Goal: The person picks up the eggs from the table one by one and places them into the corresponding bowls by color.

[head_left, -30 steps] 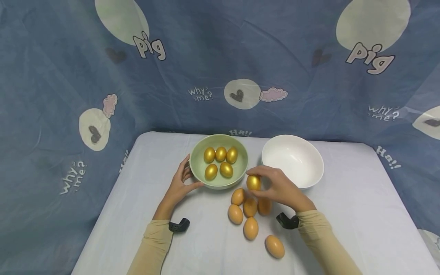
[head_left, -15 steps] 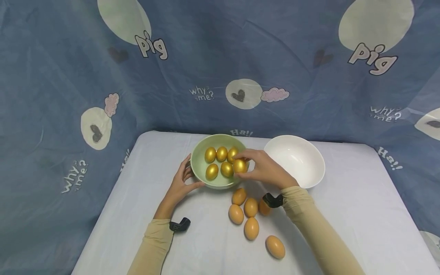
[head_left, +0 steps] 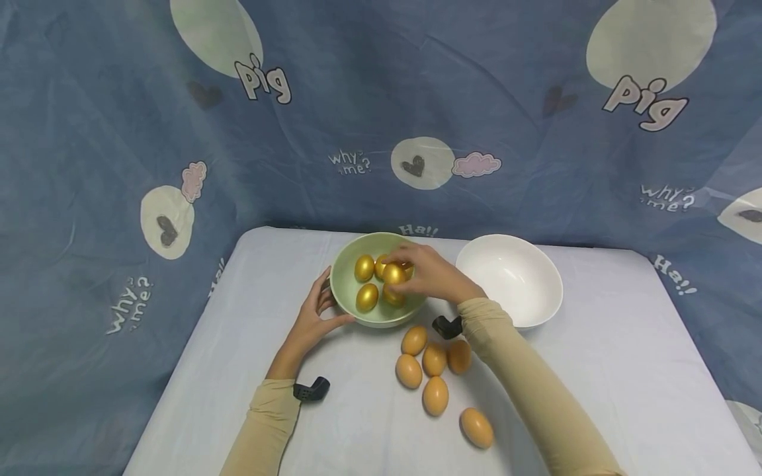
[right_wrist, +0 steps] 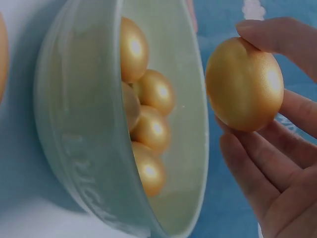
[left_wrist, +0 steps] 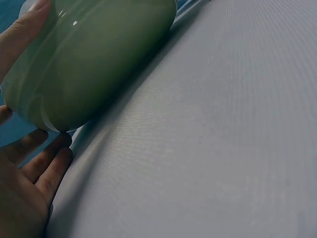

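A pale green bowl (head_left: 351, 305) stands at the back of the table with several golden eggs (head_left: 366, 297) inside. My left hand (head_left: 307, 324) holds its left side, thumb near the front rim and fingers around the far side; the left wrist view shows the thumb and fingertips against the bowl's outer wall (left_wrist: 99, 64). Over the bowl, my right hand (head_left: 433, 272) pinches a golden egg (right_wrist: 245, 84) between thumb and fingers. In the right wrist view this egg is above the rim, apart from the eggs (right_wrist: 156, 91) in the bowl. My right hand partly hides the bowl's contents in the head view.
A white bowl (head_left: 508, 277) with nothing in it stands to the right of the green one. Several brown eggs (head_left: 436, 395) lie loose on the white tablecloth (head_left: 357, 423) in front. Behind the table hangs a blue printed cloth (head_left: 333, 92).
My right hand has carried the golden egg from above the brown eggs up and left, over the rim to above the green bowl's middle. My left hand has stayed on the bowl.
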A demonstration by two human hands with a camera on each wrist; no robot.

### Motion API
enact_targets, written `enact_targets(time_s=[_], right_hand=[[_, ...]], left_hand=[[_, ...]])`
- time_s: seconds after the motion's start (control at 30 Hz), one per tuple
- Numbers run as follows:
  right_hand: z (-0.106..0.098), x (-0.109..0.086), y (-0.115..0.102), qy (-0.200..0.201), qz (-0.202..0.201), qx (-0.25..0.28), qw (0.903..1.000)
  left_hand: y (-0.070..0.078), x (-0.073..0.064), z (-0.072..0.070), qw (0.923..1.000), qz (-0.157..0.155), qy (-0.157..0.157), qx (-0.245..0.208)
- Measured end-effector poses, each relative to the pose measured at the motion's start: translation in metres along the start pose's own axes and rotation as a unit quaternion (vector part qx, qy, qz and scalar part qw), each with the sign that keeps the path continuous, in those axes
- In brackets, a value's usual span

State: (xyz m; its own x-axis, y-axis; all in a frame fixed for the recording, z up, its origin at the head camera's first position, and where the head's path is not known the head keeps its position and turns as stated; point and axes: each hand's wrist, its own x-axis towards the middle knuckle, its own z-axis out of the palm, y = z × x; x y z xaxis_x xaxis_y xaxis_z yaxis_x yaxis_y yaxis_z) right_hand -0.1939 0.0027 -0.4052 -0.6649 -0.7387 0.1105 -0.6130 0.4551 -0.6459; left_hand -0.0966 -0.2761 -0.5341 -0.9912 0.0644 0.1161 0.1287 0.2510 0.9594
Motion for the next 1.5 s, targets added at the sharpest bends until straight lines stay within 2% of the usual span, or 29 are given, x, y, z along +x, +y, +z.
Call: enact_targets(time_s=[0.33,0.63,0.9,1.1,1.3,1.5], right_hand=[[0.012,0.027,-0.002,-0.028,-0.004,-0.036,0.9989],[0.023,0.054,-0.004,-0.054,-0.017,-0.112,0.9921],[0.047,0.075,-0.01,-0.096,-0.045,-0.11,0.9883],[0.054,0.085,-0.018,-0.118,-0.064,-0.129,0.9825],[0.058,0.091,-0.02,-0.13,-0.053,-0.144,0.9796],[0.062,0.094,-0.023,-0.142,-0.021,-0.162,0.9764]], left_hand=[[0.0,0.001,-0.001,1.0,-0.002,-0.007,0.005],[0.002,-0.001,-0.002,0.9999,0.0,-0.006,0.01],[-0.001,-0.001,-0.004,1.0,-0.002,-0.008,-0.002],[0.0,0.0,-0.002,0.9999,-0.001,-0.011,-0.007],[0.003,0.0,-0.001,0.9999,0.005,-0.011,-0.003],[0.003,-0.002,-0.001,0.9999,-0.001,-0.013,-0.007]])
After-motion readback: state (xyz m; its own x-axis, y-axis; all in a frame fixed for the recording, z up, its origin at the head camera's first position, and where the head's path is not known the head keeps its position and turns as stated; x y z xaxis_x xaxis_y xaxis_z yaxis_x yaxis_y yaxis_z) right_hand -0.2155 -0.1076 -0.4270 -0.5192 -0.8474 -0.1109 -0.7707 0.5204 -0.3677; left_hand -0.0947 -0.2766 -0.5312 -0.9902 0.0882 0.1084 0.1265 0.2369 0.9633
